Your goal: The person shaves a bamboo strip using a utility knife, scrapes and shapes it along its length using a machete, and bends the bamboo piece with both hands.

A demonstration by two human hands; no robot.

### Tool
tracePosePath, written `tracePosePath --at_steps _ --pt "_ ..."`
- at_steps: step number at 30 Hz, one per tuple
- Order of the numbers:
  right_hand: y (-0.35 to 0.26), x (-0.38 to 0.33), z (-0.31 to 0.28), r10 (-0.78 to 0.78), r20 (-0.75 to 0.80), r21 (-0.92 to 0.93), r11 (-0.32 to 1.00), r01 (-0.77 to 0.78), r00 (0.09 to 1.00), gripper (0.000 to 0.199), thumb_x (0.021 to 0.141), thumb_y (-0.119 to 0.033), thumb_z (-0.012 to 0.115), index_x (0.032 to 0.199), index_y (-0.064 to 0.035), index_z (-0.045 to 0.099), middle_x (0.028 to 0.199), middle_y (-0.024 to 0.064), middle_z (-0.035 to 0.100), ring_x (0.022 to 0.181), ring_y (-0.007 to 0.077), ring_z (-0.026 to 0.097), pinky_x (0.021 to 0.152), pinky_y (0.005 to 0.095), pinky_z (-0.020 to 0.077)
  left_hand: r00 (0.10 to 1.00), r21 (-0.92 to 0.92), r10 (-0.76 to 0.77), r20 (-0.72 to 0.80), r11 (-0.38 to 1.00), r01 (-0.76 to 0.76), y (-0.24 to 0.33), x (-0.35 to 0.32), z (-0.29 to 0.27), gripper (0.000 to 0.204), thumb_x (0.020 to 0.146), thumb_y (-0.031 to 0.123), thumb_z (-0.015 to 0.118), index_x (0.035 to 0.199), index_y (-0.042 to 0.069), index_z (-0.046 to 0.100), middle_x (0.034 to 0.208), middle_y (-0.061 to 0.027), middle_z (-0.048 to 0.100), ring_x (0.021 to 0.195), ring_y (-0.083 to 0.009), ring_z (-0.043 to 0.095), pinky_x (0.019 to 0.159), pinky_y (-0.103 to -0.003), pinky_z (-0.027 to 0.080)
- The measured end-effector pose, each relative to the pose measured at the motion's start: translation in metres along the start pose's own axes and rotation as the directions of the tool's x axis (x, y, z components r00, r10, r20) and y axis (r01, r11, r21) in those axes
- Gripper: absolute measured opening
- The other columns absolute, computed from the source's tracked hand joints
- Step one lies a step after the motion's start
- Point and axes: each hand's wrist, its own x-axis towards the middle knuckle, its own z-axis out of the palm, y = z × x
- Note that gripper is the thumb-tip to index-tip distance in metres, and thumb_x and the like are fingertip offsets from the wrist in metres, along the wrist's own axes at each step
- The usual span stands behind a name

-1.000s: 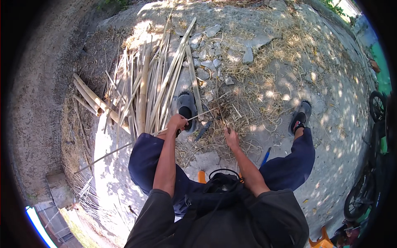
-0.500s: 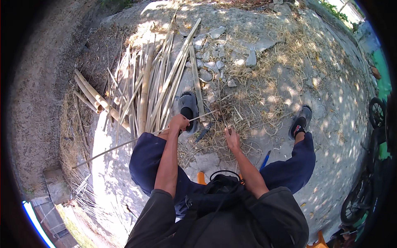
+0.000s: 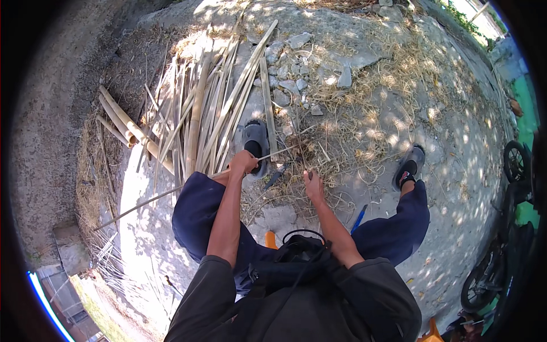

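My left hand [image 3: 243,163] is closed around a long thin bamboo strip [image 3: 149,200], beside my left shoe. One end of the strip slants down to the left past my knee; the other ends just ahead of my right hand. My right hand [image 3: 313,186] is closed on a thin, dark tool that looks like a knife [image 3: 303,159]. Its narrow blade points away from me and meets or nearly meets the strip's tip; contact is too small to make out. The handle is mostly hidden by my fingers.
Split bamboo slats [image 3: 228,114] lie piled ahead on the left, beside round bamboo poles [image 3: 122,117]. Curly shavings [image 3: 364,128] and broken stones [image 3: 290,85] cover the ground. A dark flat piece [image 3: 275,178] lies by my left shoe, a blue object [image 3: 359,219] by my right thigh. Motorbikes [image 3: 496,262] stand at right.
The whole view has shifted slightly, with the scene sliding a little left and up. Both hands keep their grips, and the strip's near-right tip now reaches a touch farther right past my left hand.
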Motion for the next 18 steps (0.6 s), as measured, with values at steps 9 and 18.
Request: tracePosePath --at_steps 9,18 --pt "-0.011 -0.001 -0.018 -0.12 -0.011 0.115 0.986 0.12 0.993 0.048 0.102 -0.047 0.059 0.106 -0.0004 0.066 0.078 0.0194 0.07 0.077 0.0424 0.07 0.07 0.0457 0.0529 0.895 0.5 0.308 -0.324 0.858 -0.114 0.052 -0.059 0.02 0.019 0.087 0.018 0.067 0.097 0.007 0.079 0.103 -0.0176 0.077 0.092 -0.0367 0.077 0.077 -0.048 0.061" --pt "0.015 0.009 -0.004 -0.1 -0.029 0.079 0.992 0.102 0.995 0.048 0.1 -0.046 0.061 0.108 0.001 0.066 0.095 0.03 0.07 0.095 0.0506 0.066 0.081 0.0563 0.0506 0.833 0.541 0.416 -0.364 0.823 -0.174 0.083 -0.073 0.015 0.015 0.085 0.017 0.068 0.09 0.007 0.078 0.092 -0.0171 0.077 0.086 -0.0358 0.077 0.073 -0.047 0.061"
